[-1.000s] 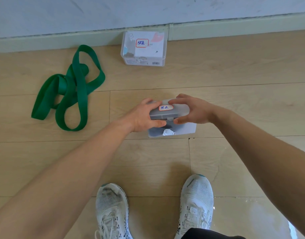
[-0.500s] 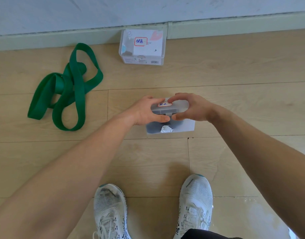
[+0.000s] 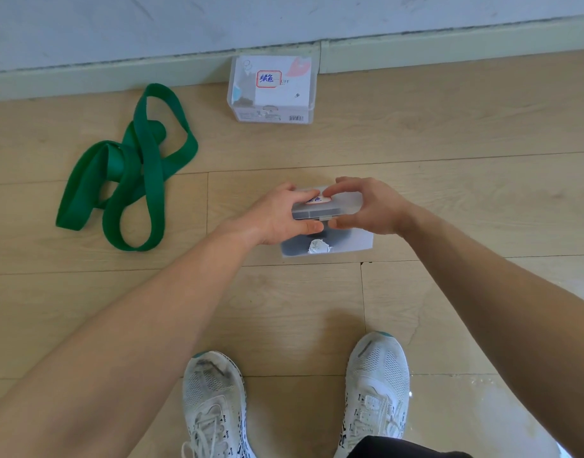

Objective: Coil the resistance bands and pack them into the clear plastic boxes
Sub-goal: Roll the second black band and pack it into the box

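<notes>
A clear plastic box (image 3: 343,246) sits on the wooden floor in front of me, with a dark coiled band and a white scrap showing through its front wall. My left hand (image 3: 280,213) and my right hand (image 3: 366,206) both grip its labelled lid (image 3: 340,209), fingers on top and thumbs under the front edge. A green resistance band (image 3: 135,166) lies loose and uncoiled on the floor to the left. A second clear box (image 3: 272,90) with a red-framed label stands closed against the skirting board.
The wall and skirting board (image 3: 449,41) run along the far edge. My two white shoes (image 3: 214,401) stand on the floor close below the near box.
Both hands have pressed the lid lower over the near box and their fingers have closed in over the label. The view has shifted slightly.
</notes>
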The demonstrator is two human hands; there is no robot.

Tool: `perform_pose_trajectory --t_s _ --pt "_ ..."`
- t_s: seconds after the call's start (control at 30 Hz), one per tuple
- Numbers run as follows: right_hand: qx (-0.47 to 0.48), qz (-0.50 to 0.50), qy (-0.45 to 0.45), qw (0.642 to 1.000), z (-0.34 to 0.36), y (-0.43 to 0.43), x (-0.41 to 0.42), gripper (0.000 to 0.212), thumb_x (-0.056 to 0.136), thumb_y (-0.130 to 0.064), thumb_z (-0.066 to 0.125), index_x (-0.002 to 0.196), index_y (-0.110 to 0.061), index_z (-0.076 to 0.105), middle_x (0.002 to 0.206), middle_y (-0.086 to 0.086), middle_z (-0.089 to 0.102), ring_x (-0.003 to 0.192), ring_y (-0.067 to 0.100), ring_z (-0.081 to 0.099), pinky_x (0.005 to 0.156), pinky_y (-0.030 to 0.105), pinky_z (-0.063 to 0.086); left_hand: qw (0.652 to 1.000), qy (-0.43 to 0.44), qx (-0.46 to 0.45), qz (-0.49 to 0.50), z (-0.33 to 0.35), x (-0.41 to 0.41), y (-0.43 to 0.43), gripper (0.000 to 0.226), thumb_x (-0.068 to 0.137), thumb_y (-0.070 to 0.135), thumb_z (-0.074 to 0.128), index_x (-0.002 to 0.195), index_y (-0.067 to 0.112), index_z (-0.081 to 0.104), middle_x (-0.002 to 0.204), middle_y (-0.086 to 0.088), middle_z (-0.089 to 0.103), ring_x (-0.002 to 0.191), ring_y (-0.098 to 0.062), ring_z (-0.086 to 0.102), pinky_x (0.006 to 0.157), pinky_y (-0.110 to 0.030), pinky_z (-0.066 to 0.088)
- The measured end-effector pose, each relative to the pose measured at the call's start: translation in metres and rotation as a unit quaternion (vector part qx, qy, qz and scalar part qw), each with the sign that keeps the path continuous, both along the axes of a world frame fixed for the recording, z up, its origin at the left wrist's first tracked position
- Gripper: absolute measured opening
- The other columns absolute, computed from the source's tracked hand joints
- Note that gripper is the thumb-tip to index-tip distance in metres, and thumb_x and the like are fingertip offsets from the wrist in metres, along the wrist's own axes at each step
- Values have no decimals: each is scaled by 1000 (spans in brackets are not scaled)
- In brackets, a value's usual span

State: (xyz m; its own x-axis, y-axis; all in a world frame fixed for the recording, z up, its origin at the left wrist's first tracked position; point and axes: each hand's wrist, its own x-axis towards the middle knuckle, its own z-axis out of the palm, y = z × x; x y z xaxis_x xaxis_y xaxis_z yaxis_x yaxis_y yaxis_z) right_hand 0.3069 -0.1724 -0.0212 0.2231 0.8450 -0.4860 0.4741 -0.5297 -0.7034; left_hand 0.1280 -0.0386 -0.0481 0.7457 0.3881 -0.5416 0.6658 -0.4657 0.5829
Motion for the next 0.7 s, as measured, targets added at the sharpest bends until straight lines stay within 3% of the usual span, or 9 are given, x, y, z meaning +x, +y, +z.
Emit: perform_pose_trajectory --t_s 0.13,0.23,0.37,0.47,0.57,0.7 --pt "1 68 -52 996 -7 -4 4 58 84 -41 78 138 -39 58 158 -9 42 143 16 42 111 26 29 996 30 67 -58 10 -5 -6 75 91 66 55 156 40 28 167 -15 19 152 -32 24 121 -44 27" --pt "-5 133 -121 984 -7 -7 3 60 91 -51 66 147 -43 46 160 -15 35 147 24 36 118 41 29 986 29 136 -97 17 -9 -13 73 95 68 43 158 36 26 166 -13 22 147 -34 34 115 -45 36" --pt "-9 179 -201 963 -8 -17 -5 60 97 -55 51 153 -45 33 164 -16 26 151 37 25 120 47 24 965 36 222 -133 15 -14 -23 79 90 75 23 158 34 26 166 -4 27 130 -38 54 101 -47 48" --pt "-10 182 -227 957 -9 -24 -10 61 98 -55 47 155 -43 29 165 -15 23 152 38 20 119 50 28 963 30 235 -132 12 -18 -29 83 86 77 16 157 35 24 167 -3 23 125 -40 57 97 -48 50" --pt "2 162 -246 956 -13 -29 -17 59 100 -51 50 155 -38 34 165 -9 27 150 42 23 114 53 35 971 0 213 -108 7 -21 -31 79 89 72 23 157 31 27 167 -4 21 127 -39 55 98 -50 50" --pt "81 133 -313 937 -27 -29 -21 56 93 -34 69 145 -21 53 153 8 49 133 59 43 86 62 55 958 -51 269 -80 -10 -14 -30 71 95 61 36 154 22 39 165 -11 28 121 -43 57 95 -49 53"
